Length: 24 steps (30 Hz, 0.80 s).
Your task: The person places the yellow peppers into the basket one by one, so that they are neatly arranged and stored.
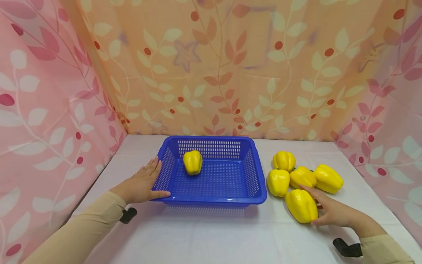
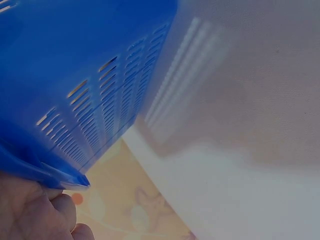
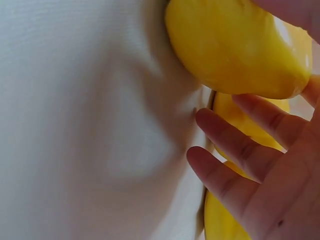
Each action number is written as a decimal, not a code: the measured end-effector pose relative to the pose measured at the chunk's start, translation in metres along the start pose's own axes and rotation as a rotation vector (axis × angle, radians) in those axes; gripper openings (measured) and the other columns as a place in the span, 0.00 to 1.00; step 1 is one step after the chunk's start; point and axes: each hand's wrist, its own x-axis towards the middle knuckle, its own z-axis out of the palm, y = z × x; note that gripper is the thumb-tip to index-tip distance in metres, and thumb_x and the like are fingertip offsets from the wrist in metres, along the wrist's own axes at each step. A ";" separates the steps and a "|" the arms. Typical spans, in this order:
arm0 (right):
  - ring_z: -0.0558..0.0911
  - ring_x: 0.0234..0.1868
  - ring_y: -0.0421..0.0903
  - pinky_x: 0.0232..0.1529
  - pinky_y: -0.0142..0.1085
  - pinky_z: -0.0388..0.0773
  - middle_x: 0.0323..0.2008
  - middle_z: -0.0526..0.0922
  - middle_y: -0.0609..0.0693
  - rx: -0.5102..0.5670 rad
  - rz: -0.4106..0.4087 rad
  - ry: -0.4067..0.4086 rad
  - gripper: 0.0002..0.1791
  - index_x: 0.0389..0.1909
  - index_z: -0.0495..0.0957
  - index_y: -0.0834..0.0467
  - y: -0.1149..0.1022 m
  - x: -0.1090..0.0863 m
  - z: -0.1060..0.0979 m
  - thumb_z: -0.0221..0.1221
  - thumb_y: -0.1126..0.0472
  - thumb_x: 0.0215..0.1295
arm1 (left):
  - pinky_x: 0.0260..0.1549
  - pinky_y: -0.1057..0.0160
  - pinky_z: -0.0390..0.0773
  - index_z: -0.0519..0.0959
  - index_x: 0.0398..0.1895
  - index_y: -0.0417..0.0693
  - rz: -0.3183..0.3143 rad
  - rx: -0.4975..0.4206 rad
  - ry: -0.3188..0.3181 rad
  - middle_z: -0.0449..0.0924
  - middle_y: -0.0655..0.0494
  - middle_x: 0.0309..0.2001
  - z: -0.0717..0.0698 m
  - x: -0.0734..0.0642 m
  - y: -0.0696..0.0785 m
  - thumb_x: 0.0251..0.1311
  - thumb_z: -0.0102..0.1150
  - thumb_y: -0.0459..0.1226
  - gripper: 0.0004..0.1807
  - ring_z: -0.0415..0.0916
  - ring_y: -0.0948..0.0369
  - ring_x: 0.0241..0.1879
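Note:
A blue plastic basket (image 1: 214, 200) with slotted walls stands on the table and holds one yellow bell pepper (image 1: 192, 162) near its left wall. My left hand (image 1: 141, 183) rests at the basket's left front corner, fingers extended along the left rim and thumb laid over the front rim. Part of that hand (image 2: 32, 212) shows beneath the rim in the left wrist view. On the right, my right hand (image 1: 336, 209) pinches the nearest yellow bell pepper (image 1: 301, 206) between thumb and fingers. The right wrist view shows this bell pepper (image 3: 235, 50) close up, with the outer fingers spread.
Behind the gripped pepper, several more yellow bell peppers (image 1: 302, 177) lie grouped right of the basket. White cloth covers the table (image 1: 211, 234). A patterned curtain (image 1: 217, 73) hangs along the back, with pink curtains (image 1: 43, 121) at the sides.

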 end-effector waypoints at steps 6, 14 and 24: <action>0.59 0.48 0.21 0.49 0.51 0.73 0.64 0.54 0.66 -0.002 -0.020 0.034 0.56 0.69 0.47 0.58 -0.002 0.000 0.001 0.70 0.50 0.43 | 0.63 0.40 0.43 0.42 0.69 0.32 0.004 -0.011 0.008 0.32 0.36 0.71 0.000 0.000 0.000 0.46 0.47 0.70 0.62 0.33 0.42 0.69; 0.65 0.57 0.52 0.51 0.59 0.68 0.63 0.57 0.65 0.001 0.024 0.041 0.55 0.68 0.51 0.60 -0.005 0.002 0.001 0.71 0.51 0.41 | 0.63 0.41 0.44 0.42 0.69 0.32 0.007 0.001 0.012 0.33 0.36 0.71 0.000 0.000 0.000 0.47 0.48 0.70 0.62 0.34 0.41 0.69; 0.69 0.55 0.55 0.50 0.55 0.70 0.60 0.63 0.60 -0.057 -0.001 0.066 0.49 0.63 0.56 0.60 -0.006 0.004 0.001 0.71 0.49 0.42 | 0.63 0.40 0.44 0.43 0.69 0.31 0.010 -0.010 0.009 0.33 0.35 0.70 -0.003 -0.002 0.001 0.46 0.46 0.71 0.62 0.34 0.41 0.69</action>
